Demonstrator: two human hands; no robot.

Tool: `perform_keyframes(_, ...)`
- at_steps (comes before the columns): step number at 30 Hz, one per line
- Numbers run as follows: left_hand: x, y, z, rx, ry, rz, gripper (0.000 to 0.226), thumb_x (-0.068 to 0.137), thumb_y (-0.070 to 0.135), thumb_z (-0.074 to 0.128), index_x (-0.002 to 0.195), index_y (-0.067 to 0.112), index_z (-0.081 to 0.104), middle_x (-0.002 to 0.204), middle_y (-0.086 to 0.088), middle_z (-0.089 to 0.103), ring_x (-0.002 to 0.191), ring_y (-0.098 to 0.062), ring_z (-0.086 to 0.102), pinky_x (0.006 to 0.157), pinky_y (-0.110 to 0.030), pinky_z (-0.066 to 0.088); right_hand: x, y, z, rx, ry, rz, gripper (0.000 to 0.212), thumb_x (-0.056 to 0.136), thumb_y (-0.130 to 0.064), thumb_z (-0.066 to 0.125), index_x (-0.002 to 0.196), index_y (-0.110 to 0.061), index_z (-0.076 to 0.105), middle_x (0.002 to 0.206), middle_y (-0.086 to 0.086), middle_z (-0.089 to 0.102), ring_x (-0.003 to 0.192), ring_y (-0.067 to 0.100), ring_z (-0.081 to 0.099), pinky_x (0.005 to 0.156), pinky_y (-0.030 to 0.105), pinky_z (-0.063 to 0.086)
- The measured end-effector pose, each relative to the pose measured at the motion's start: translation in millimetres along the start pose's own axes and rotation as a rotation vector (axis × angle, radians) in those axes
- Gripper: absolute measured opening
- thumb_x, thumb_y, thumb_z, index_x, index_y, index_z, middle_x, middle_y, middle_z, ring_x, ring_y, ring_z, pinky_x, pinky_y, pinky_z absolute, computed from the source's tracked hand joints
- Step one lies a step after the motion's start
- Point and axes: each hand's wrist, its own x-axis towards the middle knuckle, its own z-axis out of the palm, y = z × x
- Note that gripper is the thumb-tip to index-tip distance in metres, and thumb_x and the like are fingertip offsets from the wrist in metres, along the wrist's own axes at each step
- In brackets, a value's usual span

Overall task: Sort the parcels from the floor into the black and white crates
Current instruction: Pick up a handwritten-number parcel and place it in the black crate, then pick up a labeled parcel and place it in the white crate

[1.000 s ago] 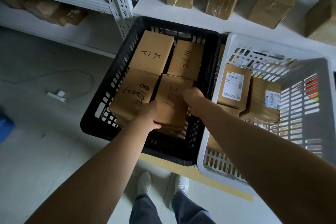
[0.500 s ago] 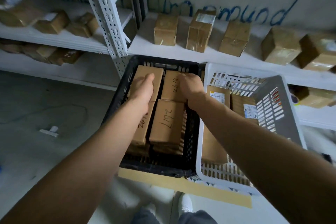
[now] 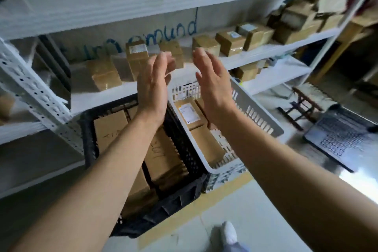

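Left hand (image 3: 152,88), right hand (image 3: 212,88) hover empty, fingers loose, at 12 o'clock above black crate (image 3: 88,129), white crate (image 3: 257,114): parcels (image 3: 110,127) seemingly packed

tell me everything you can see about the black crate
The black crate is a rectangular plastic bin with perforated lattice walls and a solid rim. It stands on the floor under the shelf, right beside the white crate. Brown parcels with handwritten numbers lie flat in it in stacks, nearly filling it. Both forearms cross above it. The left hand and right hand are held open above it and touch nothing.
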Motion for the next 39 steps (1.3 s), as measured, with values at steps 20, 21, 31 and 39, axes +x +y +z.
perform_keyframes(20,-319.8,67.6,234.0,-0.389,-1.114,-0.007,0.032,0.094,0.036,0.037,0.104,0.017,0.060,0.107,-0.008,0.066,0.105,-0.017,0.063,0.095,-0.026,0.048,-340.2,-116.6,-268.3,-0.319,1.043,-0.266,0.039,0.089,-0.038,0.047,0.122,-0.017,0.053,0.109,-0.016,0.060,0.103,-0.007,0.058,0.082,0.005,0.043)
perform_keyframes(21,-342.8,68.0,237.5,-0.402,-1.161,-0.031,0.032,0.095,0.035,0.037,0.104,0.016,0.060,0.106,-0.010,0.066,0.105,-0.018,0.063,0.094,-0.026,0.048,-363.7,-118.3,-275.5,-0.330,1.085,-0.261,0.044,0.089,-0.039,0.046,0.125,-0.015,0.052,0.110,-0.017,0.059,0.106,-0.005,0.057,0.083,0.006,0.043)
perform_keyframes(31,-508.7,74.4,236.7,-0.466,-1.446,-0.165,0.029,0.093,0.033,0.036,0.100,0.017,0.059,0.101,-0.005,0.065,0.103,-0.018,0.063,0.092,-0.024,0.048,-532.3,-112.1,-306.7,-0.358,1.354,-0.185,0.043,0.096,-0.036,0.045,0.131,-0.011,0.048,0.116,-0.010,0.057,0.108,-0.004,0.054,0.083,0.007,0.045)
perform_keyframes(39,-572.8,77.7,245.6,-0.501,-1.684,-0.262,0.032,0.092,0.037,0.041,0.099,0.013,0.061,0.101,-0.015,0.064,0.104,-0.032,0.062,0.094,-0.033,0.050,-597.6,-108.3,-299.0,-0.331,1.637,-0.200,0.033,0.092,-0.038,0.051,0.118,-0.017,0.056,0.105,-0.015,0.062,0.099,-0.011,0.057,0.087,0.007,0.043)
